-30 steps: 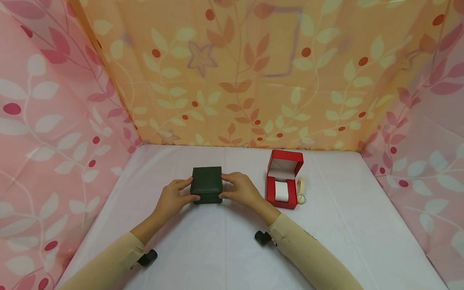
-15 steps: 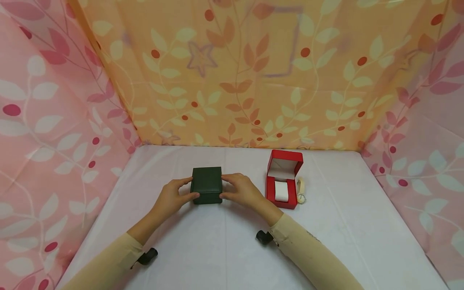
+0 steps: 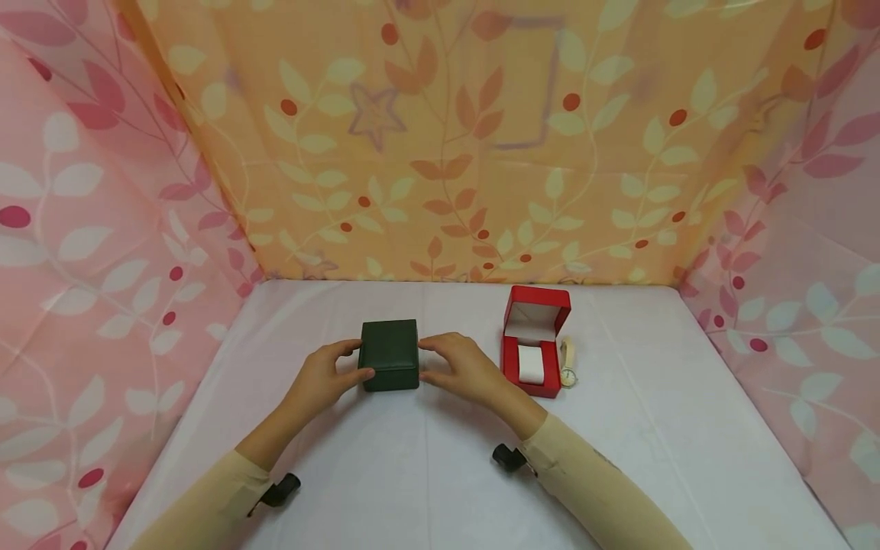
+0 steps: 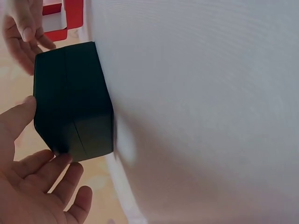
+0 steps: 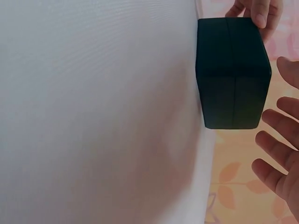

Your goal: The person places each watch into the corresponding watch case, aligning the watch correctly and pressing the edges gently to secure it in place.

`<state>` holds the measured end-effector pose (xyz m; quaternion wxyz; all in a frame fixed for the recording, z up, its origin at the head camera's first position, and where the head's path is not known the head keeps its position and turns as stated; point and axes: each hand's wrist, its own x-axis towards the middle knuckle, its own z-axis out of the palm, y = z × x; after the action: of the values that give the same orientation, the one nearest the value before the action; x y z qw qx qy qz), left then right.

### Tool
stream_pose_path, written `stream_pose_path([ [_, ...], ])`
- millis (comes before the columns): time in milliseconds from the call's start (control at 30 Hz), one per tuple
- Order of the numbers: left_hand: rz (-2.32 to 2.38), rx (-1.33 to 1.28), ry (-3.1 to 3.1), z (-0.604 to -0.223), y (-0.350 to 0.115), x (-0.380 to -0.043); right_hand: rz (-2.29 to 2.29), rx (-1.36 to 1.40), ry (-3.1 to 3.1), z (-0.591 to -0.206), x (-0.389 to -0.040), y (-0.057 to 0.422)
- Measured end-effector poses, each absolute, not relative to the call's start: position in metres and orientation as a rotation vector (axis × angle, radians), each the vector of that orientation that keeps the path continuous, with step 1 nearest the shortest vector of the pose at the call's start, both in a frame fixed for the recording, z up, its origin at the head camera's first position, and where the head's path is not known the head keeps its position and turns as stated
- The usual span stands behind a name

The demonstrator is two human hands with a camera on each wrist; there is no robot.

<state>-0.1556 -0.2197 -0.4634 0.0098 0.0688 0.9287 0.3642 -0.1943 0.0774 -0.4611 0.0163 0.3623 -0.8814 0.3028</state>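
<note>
A closed dark green watch box (image 3: 388, 355) stands on the white table, left of its middle. My left hand (image 3: 321, 376) holds its left side, the thumb at the front corner and the fingers along the side; the left wrist view shows that hand (image 4: 39, 184) touching the box (image 4: 74, 102). On the other side my right hand (image 3: 467, 368) is beside the box, its fingers spread. A small gap separates this hand (image 5: 282, 135) from the box (image 5: 233, 74) in the right wrist view.
Right of my right hand stands an open red watch box (image 3: 509, 359) with a white cushion (image 3: 531, 364) inside. A wristwatch (image 3: 567, 367) with a cream strap lies against its right side. Patterned cloth (image 3: 426, 153) hangs behind the table and at both sides.
My right hand has let go of the green watch box and moved slightly right. The left hand stays at the box, which remains in place. The head view has shifted slightly.
</note>
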Motion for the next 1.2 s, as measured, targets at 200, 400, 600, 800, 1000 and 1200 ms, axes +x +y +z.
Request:
stream_pose_path([
  [200, 1.124, 0.231, 2.921, -0.463, -0.221, -0.155, 0.975, 1.104, -2.711, -0.458, -0.188, 0.085],
  [400, 1.084, 0.264, 3.001, -0.459, -0.220, -0.153, 0.988, 1.040, -2.721, -0.454, -0.179, 0.096],
  [600, 1.043, 0.324, 3.088, -0.452, -0.212, -0.152, 0.991, 0.996, -2.704, -0.451, -0.172, 0.110],
  [800, 1.080, 0.459, 3.132, -0.445, -0.199, -0.152, 0.986, 0.975, -2.681, -0.449, -0.166, 0.125],
  [1000, 1.091, 0.569, 3.139, -0.437, -0.183, -0.152, 0.970, 0.971, -2.628, -0.448, -0.159, 0.141],
  [1200, 1.113, 0.625, 3.121, -0.431, -0.165, -0.155, 0.971, 0.948, -2.582, -0.447, -0.154, 0.156],
])
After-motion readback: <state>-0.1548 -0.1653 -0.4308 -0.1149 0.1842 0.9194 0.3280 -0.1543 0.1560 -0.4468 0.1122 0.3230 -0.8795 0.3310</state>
